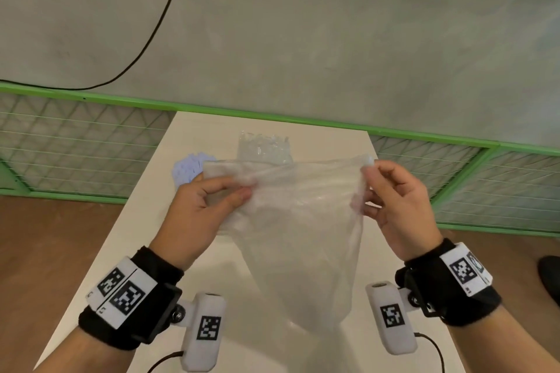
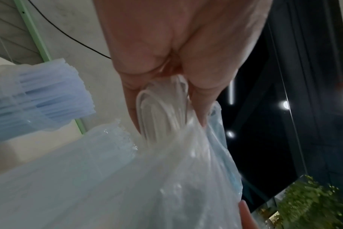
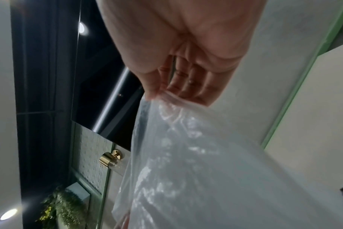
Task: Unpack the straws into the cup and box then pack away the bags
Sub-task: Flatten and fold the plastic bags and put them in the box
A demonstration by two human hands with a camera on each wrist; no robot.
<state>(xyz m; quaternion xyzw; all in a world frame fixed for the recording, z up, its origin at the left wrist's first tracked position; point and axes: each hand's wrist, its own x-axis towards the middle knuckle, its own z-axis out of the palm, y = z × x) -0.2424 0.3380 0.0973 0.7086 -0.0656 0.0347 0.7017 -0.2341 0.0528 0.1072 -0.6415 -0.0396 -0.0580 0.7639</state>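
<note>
Here the left hand [image 1: 200, 209] and right hand [image 1: 394, 203] each pinch an upper corner of the empty bag [image 1: 303, 236], stretching it flat above the table [image 1: 121, 251], probably for folding, with blue straws [image 1: 186, 168] just behind it.

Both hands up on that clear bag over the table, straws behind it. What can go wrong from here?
1. The clear bag hangs only from fingertip pinches at its top corners, left hand and right hand; thin film might slip free.
2. Its lower end trails onto the table, so it could drag or snag during folding.
3. The blue straws and clear straws stand just behind; a swinging bag may tip them.
</note>
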